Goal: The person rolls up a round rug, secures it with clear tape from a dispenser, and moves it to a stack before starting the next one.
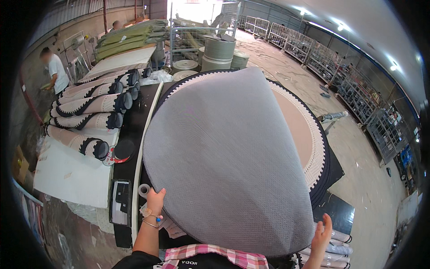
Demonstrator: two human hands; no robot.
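A large round rug lies on a stack of round rugs, its grey mesh underside turned up. The stack's top rug shows a beige middle, a cream patterned border and a dark scalloped edge. At the near left rim of the grey underside is my left hand, thumb raised, beside the end of a roll of clear film; its grip cannot be made out. My right hand stands upright just off the near right rim, with fingers apart and nothing seen in it.
Several rolled rugs lie on a white board at left. Near them are a black box and a black disc. More rolls lie at lower right. A person stands far left. Wire cages line the right wall.
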